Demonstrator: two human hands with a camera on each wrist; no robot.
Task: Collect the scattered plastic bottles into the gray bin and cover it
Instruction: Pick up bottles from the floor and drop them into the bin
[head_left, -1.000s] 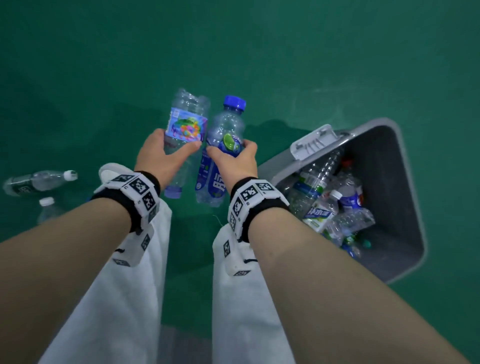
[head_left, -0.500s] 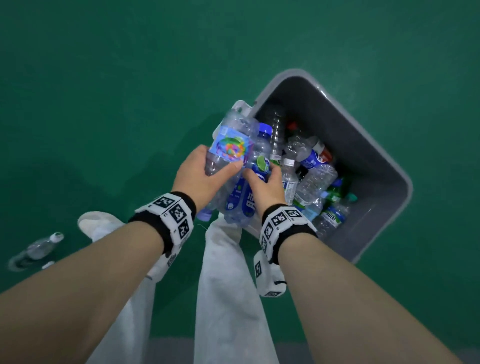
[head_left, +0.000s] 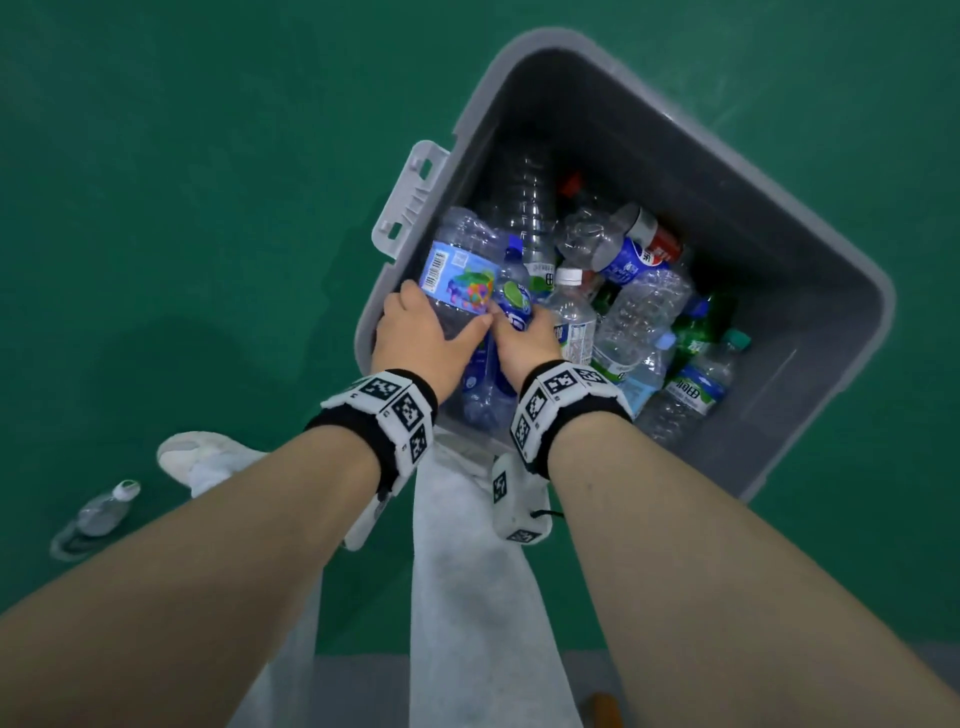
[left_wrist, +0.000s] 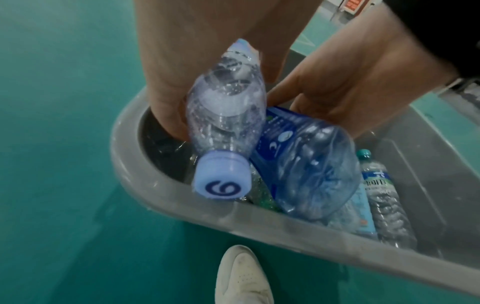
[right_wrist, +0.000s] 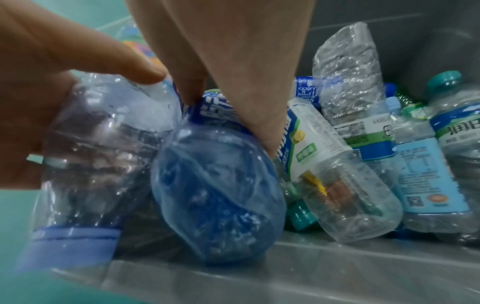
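Observation:
The gray bin (head_left: 810, 249) stands open on the green floor with several plastic bottles inside. My left hand (head_left: 421, 332) grips a clear bottle with a colourful label (head_left: 457, 278) and a pale purple cap (left_wrist: 221, 181), held cap-down over the bin's near-left corner. Beside it my right hand (head_left: 524, 338) grips a blue-tinted bottle (right_wrist: 215, 197) with a dark blue label, its base towards me, just inside the bin's near rim (left_wrist: 182, 197). The two held bottles touch side by side. The bin's lid is not in view.
One clear bottle with a white cap (head_left: 98, 512) lies on the floor at the lower left. A white latch handle (head_left: 408, 200) sticks out from the bin's left side. My white shoe (head_left: 202, 457) and light trouser legs stand close to the bin.
Both hands have carried their bottles from over the bare floor to the right and down into the bin's near-left corner. The view has swung over the bin.

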